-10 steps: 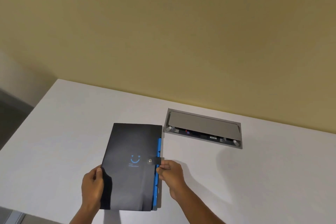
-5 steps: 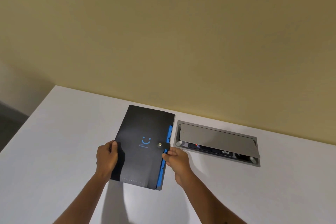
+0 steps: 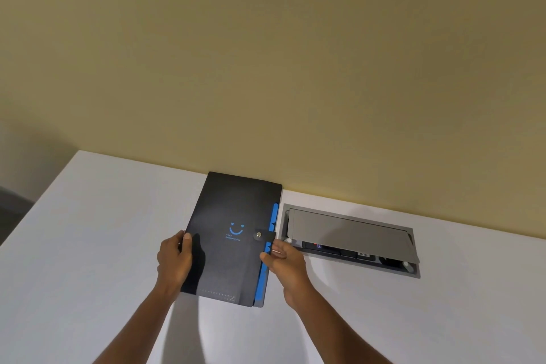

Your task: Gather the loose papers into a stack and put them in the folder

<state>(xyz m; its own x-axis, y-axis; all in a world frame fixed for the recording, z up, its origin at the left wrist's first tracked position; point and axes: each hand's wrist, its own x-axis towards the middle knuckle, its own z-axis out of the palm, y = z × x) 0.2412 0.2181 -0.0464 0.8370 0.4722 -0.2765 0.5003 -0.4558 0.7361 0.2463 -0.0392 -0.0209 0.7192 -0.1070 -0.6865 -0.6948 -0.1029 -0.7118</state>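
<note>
A black folder (image 3: 227,260) with a blue smiley lies closed on the white table (image 3: 88,245), its far edge close to the wall. Blue divider tabs stick out along its right edge, and a snap strap is fastened over the cover. My left hand (image 3: 174,263) grips the folder's left edge, thumb on the cover. My right hand (image 3: 285,260) pinches the right edge just below the strap. No loose papers are in view.
A grey cable hatch (image 3: 348,230) is set into the table right of the folder, its lid partly raised over sockets. A yellow wall (image 3: 266,68) rises behind the table. The table's left edge drops off at the far left.
Both hands have slid the closed folder away from me toward the wall, next to the cable hatch. The grip on both edges is the same.
</note>
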